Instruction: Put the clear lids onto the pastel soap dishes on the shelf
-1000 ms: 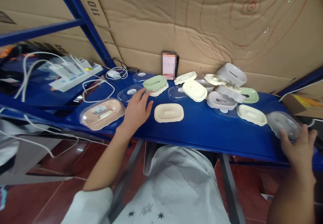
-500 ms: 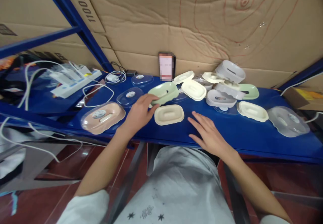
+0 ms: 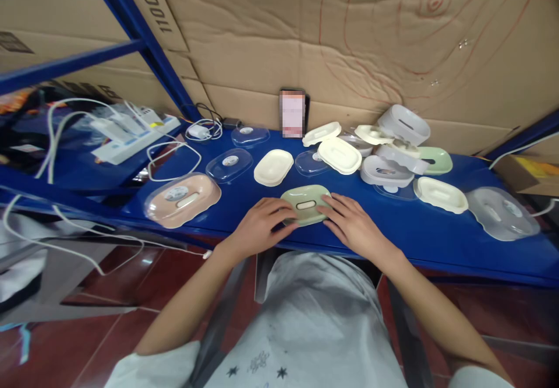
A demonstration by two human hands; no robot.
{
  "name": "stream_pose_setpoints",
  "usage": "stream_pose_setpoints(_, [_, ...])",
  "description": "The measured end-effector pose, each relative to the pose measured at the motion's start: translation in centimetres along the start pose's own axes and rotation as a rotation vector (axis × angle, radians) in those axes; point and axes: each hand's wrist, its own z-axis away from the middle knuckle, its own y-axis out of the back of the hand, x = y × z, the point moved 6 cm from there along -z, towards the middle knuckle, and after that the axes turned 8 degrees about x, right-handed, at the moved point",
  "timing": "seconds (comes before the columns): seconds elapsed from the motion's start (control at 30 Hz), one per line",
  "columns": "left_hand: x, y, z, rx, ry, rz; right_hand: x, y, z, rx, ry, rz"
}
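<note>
A pale green oval plastic dish (image 3: 307, 191) with a slot in its middle lies near the table's front edge. Cream plastic shows through the slot, from a piece mostly hidden underneath. My left hand (image 3: 261, 223) grips the dish's left end, fingers on its rim. At the right end, my right hand (image 3: 354, 223) holds the rim with its fingertips. Just behind the dish sits a cream oval tray (image 3: 273, 167). Another cream piece (image 3: 339, 155) lies to the right of that, beside a clear lid (image 3: 311, 164).
To the left are a pink dish under a clear lid (image 3: 182, 200), more clear lids (image 3: 229, 165) and a power strip (image 3: 135, 137) with white cables. Grey dishes (image 3: 386, 172) are piled at right, near a lidded grey one (image 3: 502, 213). A phone (image 3: 292, 113) leans against the cardboard.
The green dish has come forward and down over the cream piece at the front, uncovering the cream tray behind. My right hand has moved in to the dish's right end.
</note>
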Motion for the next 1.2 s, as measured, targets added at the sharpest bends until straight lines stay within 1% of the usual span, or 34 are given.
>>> stream_pose_setpoints(0.07, [-1.7,0.6,-0.9,0.068,0.113,-0.068,-0.4,0.8,0.8,0.016,-0.004,0.046])
stream_pose_setpoints(0.13, [-4.2,1.1,-1.9,0.099,0.272,-0.233,-0.5,1.5,1.6,0.026,-0.019,0.091])
stream_pose_setpoints(0.23, [-7.6,1.1,-3.3,0.025,0.437,-0.434,-0.3,2.2,2.7,0.037,-0.057,0.129])
stream_pose_setpoints(0.37, [-10.8,1.9,-4.0,-0.016,0.606,-0.603,0.9,2.4,4.0,0.072,-0.139,0.130])
stream_pose_setpoints(0.43, [-11.7,2.1,-4.0,-0.076,0.646,-0.606,1.4,2.3,4.4,0.084,-0.172,0.115])
stream_pose_setpoints(0.5, [-12.2,2.3,-4.1,-0.131,0.631,-0.571,1.6,2.1,4.6,0.087,-0.189,0.094])
stream_pose_setpoints(0.57, [-12.6,2.6,-4.1,-0.142,0.614,-0.553,1.6,2.1,4.6,0.088,-0.196,0.077])
stream_pose_setpoints(0.73, [-14.2,3.9,-3.9,-0.143,0.736,-0.492,1.4,2.1,4.4,0.093,-0.203,0.064])
stream_pose_setpoints(0.8, [-13.6,4.5,-4.2,-0.067,0.720,-0.467,1.4,2.0,4.4,0.086,-0.205,0.060])
stream_pose_setpoints(0.83, [-12.8,4.8,-4.4,-0.002,0.684,-0.448,1.3,2.0,4.4,0.081,-0.202,0.058])
stream_pose_setpoints(0.87, [-11.6,4.9,-4.6,0.066,0.627,-0.411,1.2,1.9,4.4,0.073,-0.194,0.055])
stream_pose_setpoints(0.93, [-8.1,4.4,-4.9,0.159,0.444,-0.279,1.0,1.9,4.4,0.070,-0.182,0.048])
stream_pose_setpoints(0.97, [-6.0,3.7,-4.9,0.169,0.334,-0.191,1.0,2.1,4.4,0.089,-0.188,0.047])
stream_pose_setpoints(1.0, [-3.8,2.7,-4.8,0.145,0.230,-0.105,1.0,2.4,4.3,0.124,-0.199,0.046])
stream_pose_setpoints(1.07, [-0.1,0.5,-4.4,0.094,0.082,0.007,1.2,3.0,4.2,0.203,-0.218,0.041])
stream_pose_setpoints(1.13, [2.4,-1.5,-3.9,0.048,-0.013,0.062,1.3,3.2,3.9,0.218,-0.200,0.027])
stream_pose_setpoints(1.2, [3.5,-2.9,-3.6,0.018,-0.070,0.060,1.4,2.9,3.6,0.164,-0.152,0.009])
